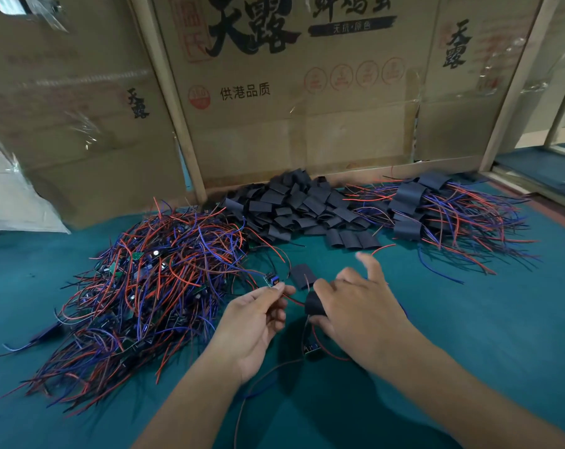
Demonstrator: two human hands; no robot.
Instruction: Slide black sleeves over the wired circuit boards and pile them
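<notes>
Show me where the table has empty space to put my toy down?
Bare green mat lies right of the right hand, below the sleeved pile. Another bare strip is at the far left edge, beside the wire heap. Crowded: the heap, the black sleeves at the back, and around the left hand.

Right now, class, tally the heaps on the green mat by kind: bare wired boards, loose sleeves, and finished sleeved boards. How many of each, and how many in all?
Heap of bare circuit boards with red and blue wires: 1
Heap of loose black flat sleeves: 1
Heap of sleeved wired boards: 1
Total: 3 heaps
</notes>
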